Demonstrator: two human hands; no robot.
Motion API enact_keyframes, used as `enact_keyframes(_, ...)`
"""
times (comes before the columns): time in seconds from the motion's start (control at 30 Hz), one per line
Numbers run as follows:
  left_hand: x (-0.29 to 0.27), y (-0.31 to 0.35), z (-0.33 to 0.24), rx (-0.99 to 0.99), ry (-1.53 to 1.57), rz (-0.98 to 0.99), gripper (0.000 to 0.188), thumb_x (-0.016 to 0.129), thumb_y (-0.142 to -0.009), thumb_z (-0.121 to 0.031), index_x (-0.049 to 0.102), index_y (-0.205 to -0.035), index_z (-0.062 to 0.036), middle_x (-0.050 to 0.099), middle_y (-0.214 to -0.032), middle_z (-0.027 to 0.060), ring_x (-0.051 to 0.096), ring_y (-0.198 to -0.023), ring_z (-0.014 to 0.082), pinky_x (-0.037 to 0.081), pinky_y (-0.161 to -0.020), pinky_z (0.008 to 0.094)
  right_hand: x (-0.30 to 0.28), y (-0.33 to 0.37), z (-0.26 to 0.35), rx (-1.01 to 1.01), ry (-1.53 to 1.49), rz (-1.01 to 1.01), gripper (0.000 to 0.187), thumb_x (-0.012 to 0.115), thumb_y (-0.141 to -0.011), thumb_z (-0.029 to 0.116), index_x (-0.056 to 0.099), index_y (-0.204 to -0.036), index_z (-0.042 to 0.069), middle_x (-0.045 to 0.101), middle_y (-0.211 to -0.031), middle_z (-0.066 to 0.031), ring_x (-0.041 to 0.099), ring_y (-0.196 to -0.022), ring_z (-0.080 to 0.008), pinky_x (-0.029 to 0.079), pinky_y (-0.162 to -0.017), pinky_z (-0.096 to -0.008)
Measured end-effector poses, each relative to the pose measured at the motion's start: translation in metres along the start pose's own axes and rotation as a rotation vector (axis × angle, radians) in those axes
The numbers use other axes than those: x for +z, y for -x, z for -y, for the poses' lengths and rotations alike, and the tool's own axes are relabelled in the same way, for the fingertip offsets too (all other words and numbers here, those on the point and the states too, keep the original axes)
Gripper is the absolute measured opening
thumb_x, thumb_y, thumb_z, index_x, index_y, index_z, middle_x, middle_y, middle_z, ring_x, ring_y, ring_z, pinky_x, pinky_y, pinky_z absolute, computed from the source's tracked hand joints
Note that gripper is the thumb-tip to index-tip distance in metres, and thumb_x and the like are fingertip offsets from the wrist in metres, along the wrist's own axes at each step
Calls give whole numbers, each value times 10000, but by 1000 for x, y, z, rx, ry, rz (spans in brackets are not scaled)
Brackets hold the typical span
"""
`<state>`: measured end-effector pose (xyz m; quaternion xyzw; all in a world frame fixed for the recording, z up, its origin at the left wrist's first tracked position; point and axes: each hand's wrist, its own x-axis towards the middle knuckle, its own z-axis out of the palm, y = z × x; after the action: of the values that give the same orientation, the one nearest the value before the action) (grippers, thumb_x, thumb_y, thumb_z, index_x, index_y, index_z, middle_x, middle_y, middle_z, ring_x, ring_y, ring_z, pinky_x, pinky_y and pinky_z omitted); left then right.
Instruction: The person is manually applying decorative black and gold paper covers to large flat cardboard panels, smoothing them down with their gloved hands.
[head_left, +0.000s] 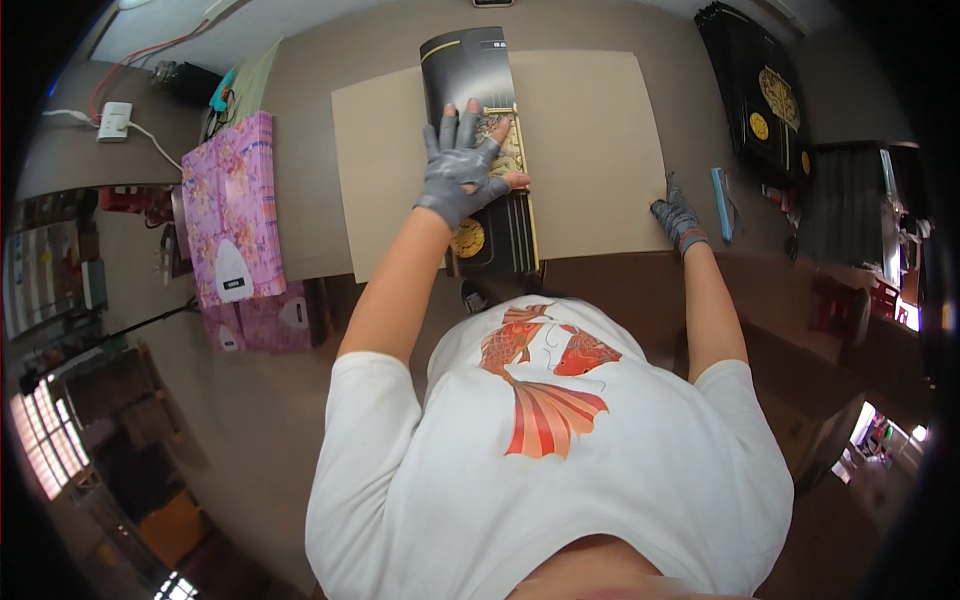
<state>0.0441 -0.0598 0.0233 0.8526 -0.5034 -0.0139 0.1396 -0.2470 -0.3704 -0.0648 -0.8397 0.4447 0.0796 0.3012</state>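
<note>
A glossy black printed piece (465, 75) with gold lines and a round gold emblem lies lengthwise over a flat grey-brown board (590, 130). It looks like folded paper or thin card, and its far end curves up slightly. My left hand (462, 178), in a grey fingerless glove, presses flat on its middle with the fingers spread, hiding part of the print. By the board's right edge is my right hand (680, 218), gloved in the same way. Its fingers are partly stretched out, and I cannot make out anything held in them.
Purple floral folded packages (228, 200) are stacked at the left. A white power strip (115, 122) with cables sits beyond them. On the right lie a blue strip-like tool (722, 205) and a pile of black pieces with gold print (755, 95). The table's near edge runs below the board.
</note>
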Motion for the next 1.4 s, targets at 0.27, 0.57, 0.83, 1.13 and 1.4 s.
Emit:
enact_keyframes(0.27, 33, -11, 5, -91, -369, 458, 1197, 471, -603, -934, 207, -1558, -262, 71, -1634, 129, -14, -1491, 403, 12, -1077, 720, 4, -10, -13, -21, -58, -23, 805, 617, -845, 262, 239, -1524, 52, 325, -1540, -192, 291, -1436, -327, 246, -1169, -356)
enact_keyframes(0.57, 30, -1, 19, -15, -326, 496, 1426, 666, -409, -891, 114, -1569, -270, 51, -1628, 163, -29, -1483, 433, -18, -1093, 708, 1, -2, 0, 69, -89, -24, 758, 612, -869, 261, 270, -1516, 61, 338, -1536, -190, 313, -1425, -335, 260, -1164, -361)
enact_keyframes(0.83, 36, 4, 26, -4, -293, 447, 1432, 680, -391, -885, 133, -1567, -275, 61, -1628, 158, -22, -1487, 418, -37, -1103, 692, -3, 1, 2, 60, -74, -51, 752, 616, -868, 255, 281, -1512, 58, 366, -1519, -198, 338, -1412, -339, 272, -1156, -358)
enact_keyframes(1.13, 37, 3, 28, -26, -246, 455, 1453, 690, -379, -880, 127, -1568, -266, 37, -1631, 150, -51, -1490, 400, -40, -1111, 679, -8, -4, -16, -3, -22, -102, 763, 625, -851, 246, 293, -1509, 51, 386, -1509, -194, 350, -1406, -336, 282, -1148, -356)
enact_keyframes(1.4, 30, 7, 29, -51, -196, 491, 1481, 725, -388, -849, 68, -1572, -249, 21, -1631, 151, -61, -1490, 396, -33, -1115, 680, -68, 38, 77, -425, -1010, 277, 734, 541, -952, 467, 276, -1525, 91, 333, -1538, -65, 322, -1402, -204, 274, -1147, -362)
